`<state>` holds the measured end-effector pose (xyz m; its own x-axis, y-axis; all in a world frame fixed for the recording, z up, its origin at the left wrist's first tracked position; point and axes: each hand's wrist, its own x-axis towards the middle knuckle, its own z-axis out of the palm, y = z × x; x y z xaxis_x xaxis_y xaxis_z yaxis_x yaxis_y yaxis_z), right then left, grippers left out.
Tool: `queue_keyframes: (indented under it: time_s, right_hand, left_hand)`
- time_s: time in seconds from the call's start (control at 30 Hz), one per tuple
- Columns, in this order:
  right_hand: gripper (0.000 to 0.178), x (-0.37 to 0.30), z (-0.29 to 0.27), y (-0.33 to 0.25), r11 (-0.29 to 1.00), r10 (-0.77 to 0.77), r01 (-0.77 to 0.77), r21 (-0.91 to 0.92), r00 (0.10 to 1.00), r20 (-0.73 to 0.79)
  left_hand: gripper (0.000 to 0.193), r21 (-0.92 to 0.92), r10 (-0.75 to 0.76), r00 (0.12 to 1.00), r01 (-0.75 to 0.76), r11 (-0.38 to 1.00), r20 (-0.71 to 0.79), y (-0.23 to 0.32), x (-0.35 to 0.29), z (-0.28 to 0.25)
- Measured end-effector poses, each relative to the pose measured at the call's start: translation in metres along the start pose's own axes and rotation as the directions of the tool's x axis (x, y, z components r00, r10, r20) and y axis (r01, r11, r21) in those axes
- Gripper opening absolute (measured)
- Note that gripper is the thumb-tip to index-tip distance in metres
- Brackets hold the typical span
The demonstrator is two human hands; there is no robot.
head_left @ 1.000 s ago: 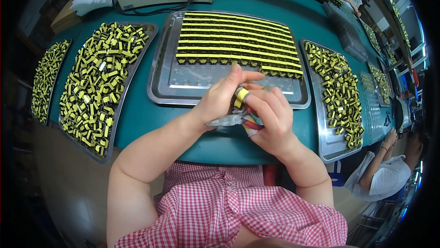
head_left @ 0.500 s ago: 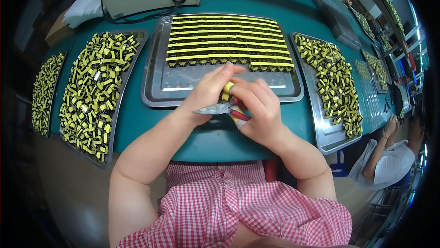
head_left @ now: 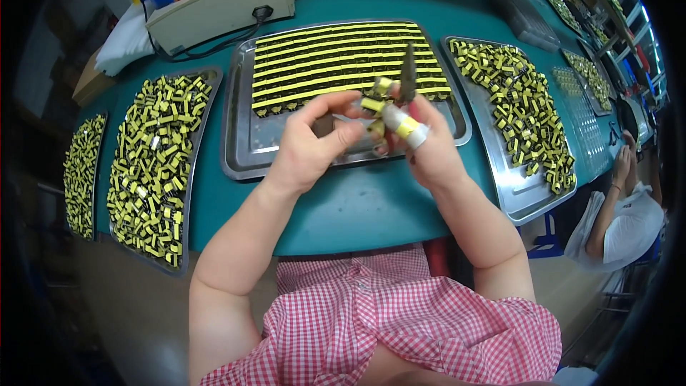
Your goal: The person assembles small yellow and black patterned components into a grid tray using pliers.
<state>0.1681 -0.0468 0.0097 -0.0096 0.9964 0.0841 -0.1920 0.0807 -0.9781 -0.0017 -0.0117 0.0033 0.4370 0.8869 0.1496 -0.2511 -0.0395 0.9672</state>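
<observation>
Small yellow-and-black coil parts stand in tight rows in a metal tray [head_left: 268,144] before me. Over its front, my right hand [head_left: 436,144] grips a pair of pliers [head_left: 408,77], metal jaws pointing up, red handles partly hidden in the palm. White and yellow tape wraps a digit of this hand. A coil part [head_left: 371,104] sits at that taped tip, blurred. My left hand [head_left: 304,147] is beside it, thumb and index finger apart, the index tip close to the part; contact is unclear. More yellow bits between the hands are too blurred to make out.
Trays heaped with loose coil parts flank me: a left tray [head_left: 187,207], one farther left, and a right tray [head_left: 522,204]. A beige box device [head_left: 221,11] with a black cable stands behind. Clear plastic trays [head_left: 518,11] lie back right. Another person [head_left: 629,222] sits at right.
My hands have moved apart, the right one turning so the pliers' jaws swing from pointing left to pointing up. The left thumb and index finger have spread. The view has shifted slightly.
</observation>
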Motion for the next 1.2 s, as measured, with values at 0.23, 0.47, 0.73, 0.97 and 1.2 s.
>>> queue_keyframes:
  time_s: [0.23,0.47,0.73,0.97,1.2]
  right_hand:
    - [0.036,-0.001,0.005,-0.005,0.972,0.162,-0.17,0.164,0.985,0.064]
    - [0.028,0.015,-0.023,-0.018,0.98,-0.035,0.078,0.182,0.973,-0.228]
    - [0.023,0.021,-0.033,-0.021,0.923,-0.364,0.266,-0.278,0.837,-0.408]
    - [0.024,0.021,-0.034,-0.02,0.897,-0.42,0.302,-0.323,0.809,-0.411]
    - [0.025,0.018,-0.034,-0.024,0.884,-0.435,0.308,-0.351,0.816,-0.38]
  left_hand:
    - [0.027,-0.13,0.081,0.996,-0.086,0.988,-0.047,-0.002,0.001,-0.003]
    - [0.028,-0.134,0.055,0.985,-0.078,0.988,-0.166,0.0,0.01,-0.019]
    - [0.029,0.783,0.124,0.992,-0.059,0.62,-0.023,-0.019,0.017,0.002]
    - [0.025,0.953,0.206,0.968,-0.189,0.238,0.141,-0.023,0.042,0.02]
    - [0.021,0.974,0.304,0.931,-0.223,0.043,0.2,-0.036,0.048,0.023]
